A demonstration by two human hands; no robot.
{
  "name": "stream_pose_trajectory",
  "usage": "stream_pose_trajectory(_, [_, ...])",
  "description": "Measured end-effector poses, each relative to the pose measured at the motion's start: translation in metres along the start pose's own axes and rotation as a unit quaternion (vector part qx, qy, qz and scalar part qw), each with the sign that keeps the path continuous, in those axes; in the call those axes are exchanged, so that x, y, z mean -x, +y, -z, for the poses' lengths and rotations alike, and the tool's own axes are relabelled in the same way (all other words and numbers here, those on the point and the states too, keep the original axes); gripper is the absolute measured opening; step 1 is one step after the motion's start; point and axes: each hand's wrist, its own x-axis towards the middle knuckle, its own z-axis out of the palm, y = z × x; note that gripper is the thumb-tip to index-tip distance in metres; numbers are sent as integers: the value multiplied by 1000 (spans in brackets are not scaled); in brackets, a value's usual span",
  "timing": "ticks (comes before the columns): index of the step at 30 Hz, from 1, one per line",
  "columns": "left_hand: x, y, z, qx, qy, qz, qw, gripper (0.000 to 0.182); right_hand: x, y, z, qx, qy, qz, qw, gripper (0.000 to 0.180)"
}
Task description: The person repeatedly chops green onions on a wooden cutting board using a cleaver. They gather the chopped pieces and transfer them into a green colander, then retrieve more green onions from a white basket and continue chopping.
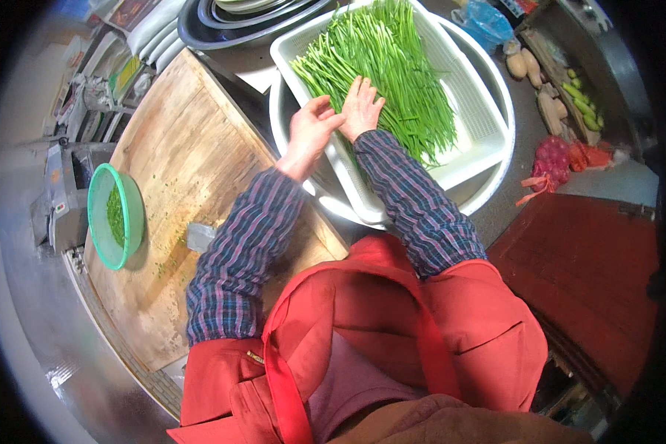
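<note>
Long green garlic chives (377, 66) lie in a white perforated plastic basket (477, 158). My right hand (362, 108) rests on the near-left part of the bundle, fingers spread and nothing gripped. Beside it, above the basket's left rim, is my left hand (311, 130), with bent fingers and its thumb close to the right hand. I see nothing held in it. The basket sits across a large round white basin (502, 72). To the left, a flat grey metal piece (201, 237), perhaps a cleaver blade, lies on a wooden cutting board (172, 127), partly hidden by my left sleeve.
A green plastic bowl (135, 216) with chopped greens stands at the board's left edge, beside green scraps. Dark nested basins (191, 28) are at the back. Right of the basin lie squashes (524, 65), green vegetables (583, 102) and a red net bag (552, 161).
</note>
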Motion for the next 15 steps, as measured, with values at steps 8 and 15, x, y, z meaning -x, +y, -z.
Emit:
stream_pose_trajectory(8, [-95, -76, -42, 120, 88, 150, 977, 41, -30, 43, -21, -213, -42, -36, 975, 86])
stream_pose_trajectory(15, [-144, -115, -59, 125, 212, 78, 966, 76, -56, 91, -35, -351, -41, 0, 935, 81])
